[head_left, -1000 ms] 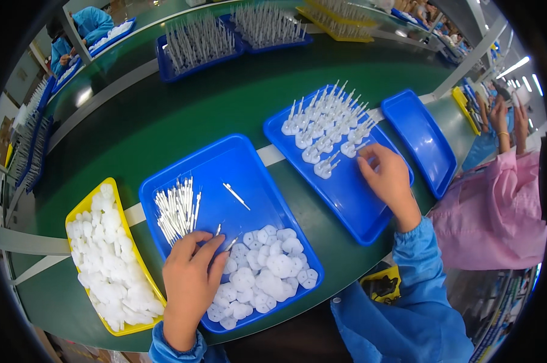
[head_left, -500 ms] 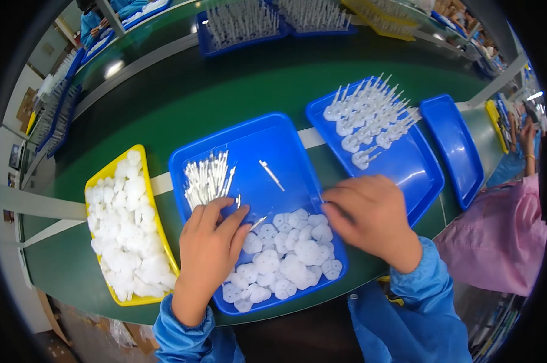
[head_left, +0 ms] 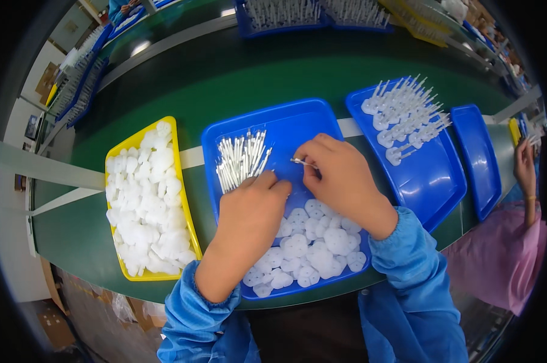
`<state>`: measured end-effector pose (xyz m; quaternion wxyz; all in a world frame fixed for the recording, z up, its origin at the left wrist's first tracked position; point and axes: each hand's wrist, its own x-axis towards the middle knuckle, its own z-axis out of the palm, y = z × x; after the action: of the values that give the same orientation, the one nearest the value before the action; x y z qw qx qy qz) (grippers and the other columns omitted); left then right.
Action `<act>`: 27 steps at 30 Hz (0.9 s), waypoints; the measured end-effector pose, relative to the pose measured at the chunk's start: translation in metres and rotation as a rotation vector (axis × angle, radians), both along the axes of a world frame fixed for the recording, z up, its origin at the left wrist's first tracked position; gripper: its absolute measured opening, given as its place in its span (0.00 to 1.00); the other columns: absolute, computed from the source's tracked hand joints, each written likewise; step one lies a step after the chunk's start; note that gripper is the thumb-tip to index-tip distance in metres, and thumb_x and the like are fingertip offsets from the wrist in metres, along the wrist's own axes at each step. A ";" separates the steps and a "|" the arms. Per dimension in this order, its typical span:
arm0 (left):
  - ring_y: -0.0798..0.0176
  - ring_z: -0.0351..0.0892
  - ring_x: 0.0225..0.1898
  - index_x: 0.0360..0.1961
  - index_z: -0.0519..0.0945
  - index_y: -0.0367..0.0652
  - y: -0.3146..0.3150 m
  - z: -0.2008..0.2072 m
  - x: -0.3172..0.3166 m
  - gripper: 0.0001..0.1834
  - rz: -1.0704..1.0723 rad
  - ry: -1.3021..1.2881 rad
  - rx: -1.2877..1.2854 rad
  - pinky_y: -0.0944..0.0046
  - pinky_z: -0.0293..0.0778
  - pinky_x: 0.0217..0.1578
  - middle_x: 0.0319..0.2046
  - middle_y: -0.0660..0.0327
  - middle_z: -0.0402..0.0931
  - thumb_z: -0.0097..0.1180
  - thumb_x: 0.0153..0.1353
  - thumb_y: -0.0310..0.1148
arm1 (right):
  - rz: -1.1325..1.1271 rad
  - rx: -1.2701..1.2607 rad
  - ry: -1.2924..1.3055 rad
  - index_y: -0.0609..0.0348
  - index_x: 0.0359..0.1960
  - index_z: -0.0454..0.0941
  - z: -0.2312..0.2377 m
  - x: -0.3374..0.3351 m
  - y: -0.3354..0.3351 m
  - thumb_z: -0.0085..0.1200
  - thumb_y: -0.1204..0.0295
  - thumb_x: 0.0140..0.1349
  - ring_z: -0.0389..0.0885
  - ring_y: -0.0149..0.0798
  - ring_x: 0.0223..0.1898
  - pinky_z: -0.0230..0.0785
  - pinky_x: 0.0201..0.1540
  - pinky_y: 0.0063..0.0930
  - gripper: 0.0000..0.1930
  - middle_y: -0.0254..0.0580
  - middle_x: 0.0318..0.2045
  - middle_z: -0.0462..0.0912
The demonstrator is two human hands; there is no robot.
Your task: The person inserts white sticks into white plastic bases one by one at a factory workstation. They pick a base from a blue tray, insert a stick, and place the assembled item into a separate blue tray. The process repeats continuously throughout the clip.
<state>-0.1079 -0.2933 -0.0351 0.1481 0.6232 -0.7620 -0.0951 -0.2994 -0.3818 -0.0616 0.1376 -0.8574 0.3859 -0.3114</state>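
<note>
My right hand (head_left: 341,181) is over the blue tray (head_left: 279,118) in front of me, its thumb and fingers pinching a thin white rod with a dark tip (head_left: 302,162). Beside a bundle of similar white rods (head_left: 242,158), my left hand (head_left: 250,212) has its fingers curled together; whatever they hold, if anything, is hidden. Flat, translucent white lobed discs with small holes (head_left: 313,242) cover the near part of this tray, just under both wrists.
A yellow tray (head_left: 190,227) of white lobed pieces stands on the left. To the right, a blue tray (head_left: 428,187) carries discs with upright rods (head_left: 406,118), with another blue tray (head_left: 478,160) beyond it. A person in pink (head_left: 497,254) sits at the far right.
My right hand has moved left and inward from the tray's right side and taken the loose rod. The left hand's fingers have drawn together. The whole view has shifted.
</note>
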 end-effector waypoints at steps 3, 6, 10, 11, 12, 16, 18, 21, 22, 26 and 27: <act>0.49 0.88 0.46 0.45 0.89 0.47 -0.011 -0.006 0.007 0.11 0.088 -0.076 -0.130 0.50 0.85 0.45 0.41 0.60 0.84 0.72 0.61 0.26 | 0.006 0.221 -0.131 0.51 0.46 0.88 0.003 0.002 0.003 0.66 0.80 0.60 0.89 0.45 0.40 0.82 0.44 0.41 0.13 0.40 0.37 0.86; 0.49 0.88 0.50 0.51 0.88 0.46 -0.014 0.003 0.016 0.16 0.112 -0.042 -0.263 0.51 0.85 0.49 0.46 0.59 0.86 0.71 0.62 0.24 | -0.004 0.250 -0.190 0.52 0.47 0.89 0.002 0.002 0.002 0.66 0.78 0.63 0.91 0.45 0.41 0.84 0.44 0.38 0.12 0.40 0.40 0.88; 0.47 0.88 0.50 0.58 0.89 0.48 0.020 0.023 0.024 0.23 -0.097 0.167 -0.041 0.52 0.85 0.50 0.50 0.59 0.87 0.74 0.61 0.28 | 0.000 0.261 -0.247 0.53 0.48 0.91 -0.002 0.001 0.000 0.68 0.77 0.66 0.92 0.42 0.38 0.84 0.41 0.35 0.10 0.40 0.40 0.88; 0.47 0.88 0.50 0.58 0.89 0.48 0.028 0.021 0.023 0.23 -0.120 0.176 0.069 0.53 0.85 0.51 0.50 0.59 0.87 0.75 0.60 0.29 | 0.000 0.273 -0.257 0.53 0.48 0.91 -0.002 0.001 0.000 0.68 0.77 0.66 0.92 0.42 0.37 0.84 0.41 0.34 0.10 0.40 0.39 0.88; 0.47 0.88 0.50 0.58 0.89 0.48 0.033 0.021 0.023 0.23 -0.139 0.183 0.176 0.53 0.85 0.51 0.49 0.59 0.87 0.76 0.60 0.29 | 0.003 0.282 -0.243 0.54 0.48 0.91 -0.001 0.002 -0.001 0.68 0.77 0.66 0.91 0.42 0.37 0.84 0.40 0.34 0.10 0.40 0.38 0.88; 0.54 0.90 0.42 0.55 0.90 0.46 0.027 0.006 0.030 0.20 -0.054 0.516 0.120 0.62 0.85 0.40 0.46 0.59 0.84 0.75 0.62 0.23 | 0.021 0.318 -0.285 0.57 0.46 0.91 0.009 0.001 0.001 0.70 0.78 0.64 0.91 0.41 0.34 0.82 0.38 0.33 0.10 0.42 0.35 0.88; 0.63 0.92 0.43 0.52 0.90 0.43 0.012 0.006 0.021 0.14 0.110 0.832 -0.014 0.68 0.84 0.37 0.44 0.60 0.84 0.74 0.66 0.21 | 0.058 0.301 -0.359 0.58 0.45 0.91 0.014 0.000 0.004 0.71 0.78 0.63 0.90 0.40 0.33 0.80 0.36 0.33 0.10 0.42 0.34 0.89; 0.67 0.92 0.48 0.58 0.85 0.39 0.002 -0.011 0.014 0.14 0.212 1.339 0.127 0.71 0.85 0.38 0.52 0.57 0.88 0.69 0.74 0.25 | 0.153 0.168 -0.402 0.58 0.44 0.92 0.018 0.000 0.010 0.72 0.78 0.61 0.90 0.38 0.32 0.77 0.35 0.33 0.10 0.39 0.34 0.91; 0.67 0.92 0.48 0.60 0.84 0.39 -0.001 -0.014 0.012 0.15 0.232 1.450 0.171 0.71 0.85 0.38 0.53 0.56 0.89 0.68 0.76 0.25 | 0.176 0.086 -0.368 0.57 0.44 0.92 0.017 0.000 0.012 0.73 0.78 0.61 0.90 0.38 0.31 0.77 0.34 0.34 0.10 0.38 0.33 0.92; 0.68 0.93 0.49 0.64 0.82 0.38 -0.001 -0.019 0.011 0.17 0.258 1.543 0.113 0.73 0.83 0.40 0.55 0.54 0.93 0.66 0.78 0.25 | 0.202 -0.071 -0.259 0.52 0.44 0.93 0.009 0.001 0.014 0.73 0.76 0.60 0.89 0.35 0.27 0.75 0.34 0.33 0.11 0.32 0.31 0.93; 0.68 0.92 0.49 0.65 0.82 0.37 0.000 -0.018 0.013 0.17 0.266 1.524 0.145 0.74 0.83 0.41 0.56 0.54 0.92 0.66 0.78 0.25 | 0.196 -0.049 -0.248 0.52 0.44 0.93 0.009 0.002 0.016 0.73 0.76 0.60 0.88 0.34 0.26 0.74 0.33 0.33 0.11 0.32 0.30 0.93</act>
<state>-0.0951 -0.2929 -0.0532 0.6004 0.4801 -0.3604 -0.5284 -0.2977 -0.3662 -0.0531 0.1927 -0.8490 0.2727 -0.4094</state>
